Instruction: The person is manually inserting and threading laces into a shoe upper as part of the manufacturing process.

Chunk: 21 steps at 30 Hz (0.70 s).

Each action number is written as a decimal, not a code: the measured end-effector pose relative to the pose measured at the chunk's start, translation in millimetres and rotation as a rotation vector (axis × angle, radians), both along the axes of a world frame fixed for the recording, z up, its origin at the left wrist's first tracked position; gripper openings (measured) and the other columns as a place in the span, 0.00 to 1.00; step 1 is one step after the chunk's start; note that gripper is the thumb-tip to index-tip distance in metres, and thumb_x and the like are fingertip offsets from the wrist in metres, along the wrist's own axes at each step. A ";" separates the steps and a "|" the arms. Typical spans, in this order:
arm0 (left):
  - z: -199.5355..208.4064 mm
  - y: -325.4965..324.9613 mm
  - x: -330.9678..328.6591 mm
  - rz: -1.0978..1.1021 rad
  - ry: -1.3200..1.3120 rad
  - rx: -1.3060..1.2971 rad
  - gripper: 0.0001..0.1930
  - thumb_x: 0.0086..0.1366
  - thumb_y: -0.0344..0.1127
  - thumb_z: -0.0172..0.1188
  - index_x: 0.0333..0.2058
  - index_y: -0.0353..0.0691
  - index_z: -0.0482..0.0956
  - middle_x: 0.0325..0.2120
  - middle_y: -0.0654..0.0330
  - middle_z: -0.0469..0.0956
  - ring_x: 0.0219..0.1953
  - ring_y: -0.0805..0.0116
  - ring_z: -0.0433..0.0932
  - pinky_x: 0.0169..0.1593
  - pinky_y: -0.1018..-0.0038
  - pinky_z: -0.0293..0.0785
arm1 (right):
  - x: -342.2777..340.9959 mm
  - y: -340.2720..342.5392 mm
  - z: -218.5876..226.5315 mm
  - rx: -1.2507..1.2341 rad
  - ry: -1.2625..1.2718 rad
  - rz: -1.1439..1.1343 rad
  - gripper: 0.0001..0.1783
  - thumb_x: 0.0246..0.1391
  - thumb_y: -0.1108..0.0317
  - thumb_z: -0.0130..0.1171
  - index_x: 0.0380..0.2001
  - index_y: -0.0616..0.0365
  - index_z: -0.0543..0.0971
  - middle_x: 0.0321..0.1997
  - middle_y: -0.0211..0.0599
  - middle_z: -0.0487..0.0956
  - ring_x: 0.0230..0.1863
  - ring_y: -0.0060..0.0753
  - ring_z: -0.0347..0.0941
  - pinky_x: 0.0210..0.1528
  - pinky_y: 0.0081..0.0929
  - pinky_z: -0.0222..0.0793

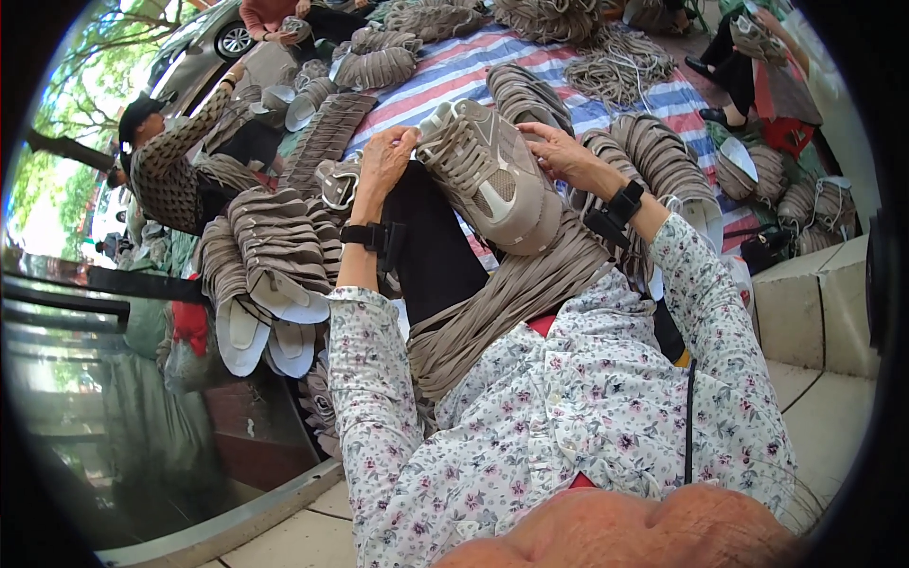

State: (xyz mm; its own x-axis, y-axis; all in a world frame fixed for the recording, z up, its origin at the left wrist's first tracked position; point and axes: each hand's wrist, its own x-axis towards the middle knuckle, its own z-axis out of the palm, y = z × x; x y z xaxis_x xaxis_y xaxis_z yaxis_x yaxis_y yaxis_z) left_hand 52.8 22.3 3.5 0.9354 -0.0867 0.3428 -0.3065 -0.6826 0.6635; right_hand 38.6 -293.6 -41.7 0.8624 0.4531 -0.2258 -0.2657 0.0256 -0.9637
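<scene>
A beige sneaker upper (488, 185) with laces across its front rests over my lap, toe end towards me. At its left edge, my left hand (384, 159) is closed in a pinch; what sits between the fingertips is too small to make out. My right hand (568, 156) has its bent fingers against the upper's right side, gripping it there. Across my lap below the upper lies a thick bundle of beige shoelaces (511, 308). Another small upper (336, 182) with a pale opening lies just left of my left hand.
Stacked beige uppers (275, 237) with white inserts stand at my left, more stacks (653, 161) at my right. A striped sheet (454, 66) spreads ahead under a lace heap (620, 68). People sit around, one in a patterned top (180, 161). A tiled ledge (814, 303) borders the right.
</scene>
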 end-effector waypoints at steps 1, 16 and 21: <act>1.1 -1.7 3.7 -0.038 0.102 0.032 0.16 0.66 0.44 0.57 0.37 0.35 0.84 0.24 0.53 0.80 0.27 0.65 0.77 0.35 0.70 0.72 | -0.9 1.1 -2.4 0.004 0.012 -0.009 0.26 0.65 0.58 0.57 0.62 0.52 0.67 0.38 0.20 0.74 0.27 0.08 0.64 0.24 0.09 0.65; 5.8 33.6 20.7 -0.369 0.988 -1.130 0.14 0.68 0.31 0.55 0.50 0.31 0.76 0.44 0.54 0.81 0.45 0.67 0.81 0.52 0.71 0.77 | -24.5 18.0 -25.3 0.362 0.142 -0.211 0.19 0.61 0.69 0.60 0.55 0.58 0.74 0.48 0.32 0.77 0.46 0.20 0.74 0.48 0.19 0.75; 6.8 36.7 13.0 -0.232 0.919 -1.095 0.15 0.68 0.31 0.55 0.50 0.31 0.76 0.45 0.54 0.81 0.45 0.66 0.81 0.53 0.69 0.76 | -32.0 21.1 -19.6 0.353 0.173 -0.223 0.19 0.60 0.70 0.61 0.55 0.56 0.74 0.47 0.32 0.77 0.45 0.20 0.75 0.47 0.19 0.76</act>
State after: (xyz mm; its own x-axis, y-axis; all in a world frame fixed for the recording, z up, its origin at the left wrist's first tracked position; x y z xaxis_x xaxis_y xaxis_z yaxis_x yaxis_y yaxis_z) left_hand 65.8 59.0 10.3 0.8589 -0.3571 -0.3671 0.4759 0.2914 0.8298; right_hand 6.6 -272.5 -61.4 0.9107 0.3360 -0.2404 -0.3733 0.4197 -0.8274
